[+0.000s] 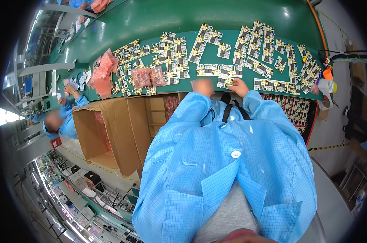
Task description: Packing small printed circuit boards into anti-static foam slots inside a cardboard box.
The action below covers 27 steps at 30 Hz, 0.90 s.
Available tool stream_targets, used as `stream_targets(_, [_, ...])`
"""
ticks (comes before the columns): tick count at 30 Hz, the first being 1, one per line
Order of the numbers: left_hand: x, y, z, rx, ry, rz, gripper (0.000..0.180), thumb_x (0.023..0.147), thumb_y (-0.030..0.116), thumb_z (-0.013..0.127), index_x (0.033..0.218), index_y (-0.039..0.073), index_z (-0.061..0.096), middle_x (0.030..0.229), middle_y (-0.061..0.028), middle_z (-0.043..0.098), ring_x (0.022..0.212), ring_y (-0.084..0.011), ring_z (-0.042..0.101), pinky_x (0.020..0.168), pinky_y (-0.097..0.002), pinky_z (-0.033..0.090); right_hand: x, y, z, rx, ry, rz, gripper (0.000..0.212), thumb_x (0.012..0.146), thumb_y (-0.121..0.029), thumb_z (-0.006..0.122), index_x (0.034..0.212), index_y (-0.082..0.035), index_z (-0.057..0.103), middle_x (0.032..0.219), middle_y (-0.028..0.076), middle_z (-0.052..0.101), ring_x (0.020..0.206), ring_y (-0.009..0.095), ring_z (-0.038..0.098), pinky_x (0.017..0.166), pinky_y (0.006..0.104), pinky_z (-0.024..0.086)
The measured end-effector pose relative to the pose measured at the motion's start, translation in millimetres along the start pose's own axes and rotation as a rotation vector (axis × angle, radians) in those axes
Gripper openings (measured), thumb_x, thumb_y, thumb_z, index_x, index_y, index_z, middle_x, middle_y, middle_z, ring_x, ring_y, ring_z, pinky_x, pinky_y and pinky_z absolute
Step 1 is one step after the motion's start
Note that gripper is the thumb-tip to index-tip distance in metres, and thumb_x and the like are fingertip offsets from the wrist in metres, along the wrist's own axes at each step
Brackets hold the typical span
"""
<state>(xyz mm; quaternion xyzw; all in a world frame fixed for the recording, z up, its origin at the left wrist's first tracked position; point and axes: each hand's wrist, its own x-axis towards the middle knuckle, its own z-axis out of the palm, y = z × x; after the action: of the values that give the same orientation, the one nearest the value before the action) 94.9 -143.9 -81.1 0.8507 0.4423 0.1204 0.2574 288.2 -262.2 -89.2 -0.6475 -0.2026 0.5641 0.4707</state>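
My right hand (239, 87) is at the table's front edge, its thumb and fingers closed on the right end of a small circuit board (224, 82) with black, white and yellow parts. My left hand (203, 86) is just left of that board; it is blurred, so its fingers cannot be made out. A scrap of something pink shows beside it. Right beyond both hands lies a row of joined circuit boards (219, 71). Another long row of boards (276, 86) lies to the right of my right hand.
Many more boards (178, 56) cover the green table (167, 18). Pink bubble wrap (104, 73) and wrapped packs (141, 77) lie left. An open cardboard box (96, 133) stands below the left edge; a container of boards (291, 109) sits below right. A co-worker (66, 115) works far left.
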Motion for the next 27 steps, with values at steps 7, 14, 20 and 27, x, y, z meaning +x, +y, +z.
stream_targets(7, [-5, -19, -5, -0.231, 0.034, 0.111, 0.008, 0.075, 0.008, 0.059, 0.079, 0.005, 0.052, 0.082, -0.0140, 0.054, 0.083, -0.0347, 0.052, 0.075, -0.0438, 0.042, -12, -29, 11, -0.046, -0.048, 0.096, 0.051, 0.071, -0.008, 0.077, 0.112, 0.002, 0.049, 0.089, 0.012, 0.064, 0.078, 0.019, 0.061, 0.068, 0.0308, 0.049])
stream_targets(14, [-7, -12, -8, -0.292, 0.053, 0.095, 0.004, 0.077, 0.005, 0.057, 0.079, 0.005, 0.053, 0.080, -0.0149, 0.054, 0.079, -0.0343, 0.053, 0.071, -0.0431, 0.042, -12, -36, 29, -0.076, -0.021, -0.049, 0.057, 0.072, -0.010, 0.077, 0.117, 0.004, 0.045, 0.087, 0.010, 0.064, 0.080, 0.015, 0.060, 0.071, 0.0273, 0.047])
stream_targets(20, [-2, -11, -6, -0.240, 0.111, 0.101, 0.004, 0.079, 0.005, 0.058, 0.079, 0.002, 0.055, 0.079, -0.0167, 0.054, 0.075, -0.0326, 0.054, 0.068, -0.0402, 0.044, -14, -33, 30, -0.078, -0.028, -0.043, 0.056, 0.073, -0.008, 0.077, 0.117, 0.005, 0.046, 0.087, 0.011, 0.064, 0.081, 0.015, 0.060, 0.071, 0.0273, 0.047])
stream_targets(27, [-4, -7, -8, -0.346, 0.069, 0.001, 0.003, 0.077, 0.004, 0.057, 0.078, 0.003, 0.055, 0.080, -0.0164, 0.055, 0.076, -0.0349, 0.055, 0.069, -0.0428, 0.045, -17, -31, 29, -0.105, -0.061, -0.069, 0.054, 0.073, -0.006, 0.076, 0.117, 0.004, 0.046, 0.088, 0.011, 0.064, 0.081, 0.015, 0.060, 0.072, 0.0279, 0.048])
